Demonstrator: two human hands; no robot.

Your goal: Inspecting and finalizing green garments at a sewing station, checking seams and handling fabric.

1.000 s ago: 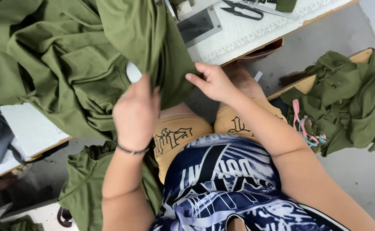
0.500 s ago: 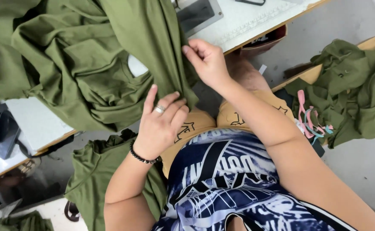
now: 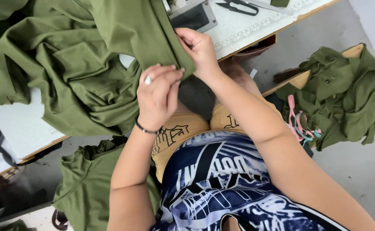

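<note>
Left hand [image 3: 158, 96] raised, fingers curled, right hand [image 3: 199, 49] seemingly pinching, forearms converging

left hand [image 3: 157, 100] risen from lap, now pinching green fabric [image 3: 144, 34] edge

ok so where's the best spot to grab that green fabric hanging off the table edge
Probably at its hanging folded edge, coming from below on the person's side. That corner droops free off the table, while the rest of the green fabric lies bunched. Both hands, left hand and right hand, pinch it there.
</note>
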